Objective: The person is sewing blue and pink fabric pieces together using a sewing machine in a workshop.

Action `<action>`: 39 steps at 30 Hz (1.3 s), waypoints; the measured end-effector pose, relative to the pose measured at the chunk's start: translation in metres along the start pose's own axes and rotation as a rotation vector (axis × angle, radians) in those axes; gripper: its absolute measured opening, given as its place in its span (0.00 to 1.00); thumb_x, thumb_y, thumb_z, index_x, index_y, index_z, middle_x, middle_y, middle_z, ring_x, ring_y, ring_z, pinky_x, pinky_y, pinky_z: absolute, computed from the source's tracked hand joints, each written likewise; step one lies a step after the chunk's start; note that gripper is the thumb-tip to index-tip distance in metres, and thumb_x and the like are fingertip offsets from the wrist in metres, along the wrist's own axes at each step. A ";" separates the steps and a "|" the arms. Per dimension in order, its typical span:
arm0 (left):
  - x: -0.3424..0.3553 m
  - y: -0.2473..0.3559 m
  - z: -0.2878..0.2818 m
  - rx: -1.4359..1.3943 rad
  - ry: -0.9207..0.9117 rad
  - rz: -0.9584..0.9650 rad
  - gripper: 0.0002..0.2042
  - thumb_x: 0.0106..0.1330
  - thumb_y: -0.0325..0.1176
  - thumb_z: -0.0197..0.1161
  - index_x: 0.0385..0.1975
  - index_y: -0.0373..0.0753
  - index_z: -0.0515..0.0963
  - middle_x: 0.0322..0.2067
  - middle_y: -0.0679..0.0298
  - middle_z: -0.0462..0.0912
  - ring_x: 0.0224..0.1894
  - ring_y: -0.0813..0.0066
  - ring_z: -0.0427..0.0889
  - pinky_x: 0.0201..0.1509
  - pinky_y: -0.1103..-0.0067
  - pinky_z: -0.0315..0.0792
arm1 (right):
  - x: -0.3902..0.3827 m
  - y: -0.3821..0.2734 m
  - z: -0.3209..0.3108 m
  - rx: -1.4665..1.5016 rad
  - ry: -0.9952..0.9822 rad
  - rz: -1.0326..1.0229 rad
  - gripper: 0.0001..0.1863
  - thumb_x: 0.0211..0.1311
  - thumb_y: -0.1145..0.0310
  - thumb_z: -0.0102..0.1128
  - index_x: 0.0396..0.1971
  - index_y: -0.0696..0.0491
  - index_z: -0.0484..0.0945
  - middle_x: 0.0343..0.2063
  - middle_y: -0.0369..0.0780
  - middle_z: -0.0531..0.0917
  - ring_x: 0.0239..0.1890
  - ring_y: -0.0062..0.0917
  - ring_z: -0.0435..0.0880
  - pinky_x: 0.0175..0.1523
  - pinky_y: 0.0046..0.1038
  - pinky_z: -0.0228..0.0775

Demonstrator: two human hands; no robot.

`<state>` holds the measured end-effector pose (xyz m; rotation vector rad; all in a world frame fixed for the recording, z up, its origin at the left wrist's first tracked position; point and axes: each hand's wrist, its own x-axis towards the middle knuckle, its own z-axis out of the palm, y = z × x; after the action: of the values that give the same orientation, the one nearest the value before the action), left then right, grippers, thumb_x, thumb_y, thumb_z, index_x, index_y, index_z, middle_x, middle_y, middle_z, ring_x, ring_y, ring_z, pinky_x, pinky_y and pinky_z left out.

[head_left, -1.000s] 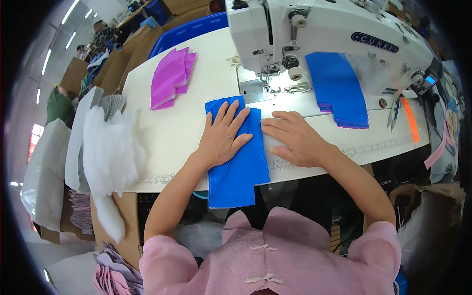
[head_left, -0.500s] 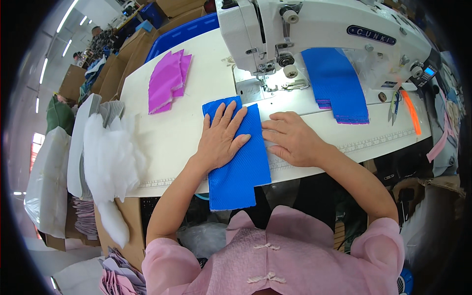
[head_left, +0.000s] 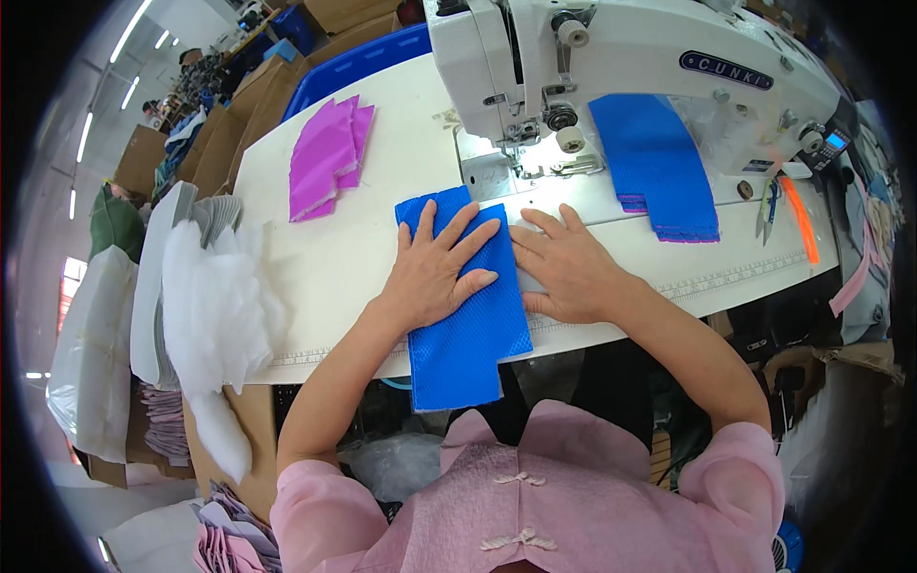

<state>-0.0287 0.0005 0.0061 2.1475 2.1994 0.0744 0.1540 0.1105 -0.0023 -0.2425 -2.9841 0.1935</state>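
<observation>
My left hand (head_left: 435, 267) lies flat with fingers spread on a blue textured fabric piece (head_left: 463, 353), which overhangs the table's near edge. My right hand (head_left: 564, 263) rests open beside the fabric's right edge, fingertips at it, over something pale and translucent I cannot make out. Beyond them stands a white sewing machine (head_left: 497, 72) with a lit metal plate (head_left: 485, 174). Another blue stack with pink edges (head_left: 654, 167) lies to the right, and purple pieces (head_left: 320, 162) lie at the back left of the white table (head_left: 267, 172).
White batting (head_left: 210, 306) and grey padded pieces (head_left: 153, 286) sit at the left. Behind are a blue crate (head_left: 353, 62), cardboard boxes (head_left: 138, 153) and a person (head_left: 196, 76). Scissors (head_left: 767, 210) and an orange strip (head_left: 800, 215) lie at the right, near the machine.
The fingers of my left hand are spread wider. My right hand's fingers have spread and reached a little upward. The blue piece under my hands has shifted slightly right.
</observation>
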 end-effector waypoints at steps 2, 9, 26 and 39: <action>0.000 -0.001 -0.004 0.015 -0.053 -0.012 0.32 0.56 0.66 0.38 0.59 0.60 0.57 0.62 0.67 0.51 0.63 0.44 0.45 0.60 0.45 0.40 | 0.000 0.000 0.002 0.017 0.029 0.008 0.33 0.55 0.45 0.47 0.54 0.54 0.62 0.56 0.42 0.64 0.62 0.36 0.54 0.62 0.48 0.43; 0.000 0.001 -0.007 0.027 -0.065 -0.039 0.32 0.56 0.66 0.38 0.59 0.59 0.59 0.62 0.67 0.52 0.64 0.45 0.45 0.60 0.45 0.41 | -0.002 0.001 0.002 0.033 0.048 0.007 0.32 0.52 0.48 0.51 0.53 0.53 0.64 0.55 0.42 0.65 0.61 0.36 0.55 0.61 0.48 0.44; 0.001 -0.005 0.001 0.026 0.073 0.113 0.31 0.58 0.62 0.41 0.58 0.50 0.61 0.59 0.66 0.59 0.63 0.61 0.52 0.62 0.53 0.42 | 0.000 0.003 -0.006 0.100 0.019 -0.010 0.30 0.49 0.51 0.57 0.50 0.53 0.65 0.56 0.40 0.62 0.62 0.37 0.52 0.61 0.49 0.43; 0.043 -0.008 0.007 -0.024 0.130 0.117 0.30 0.59 0.63 0.38 0.56 0.51 0.64 0.58 0.66 0.62 0.63 0.61 0.53 0.60 0.50 0.43 | 0.011 0.036 -0.013 -0.078 -0.004 0.009 0.28 0.53 0.48 0.51 0.49 0.52 0.66 0.55 0.39 0.64 0.62 0.36 0.52 0.62 0.47 0.41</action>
<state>-0.0374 0.0436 -0.0026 2.3186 2.1237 0.2514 0.1511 0.1493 0.0067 -0.2641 -2.9982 0.0789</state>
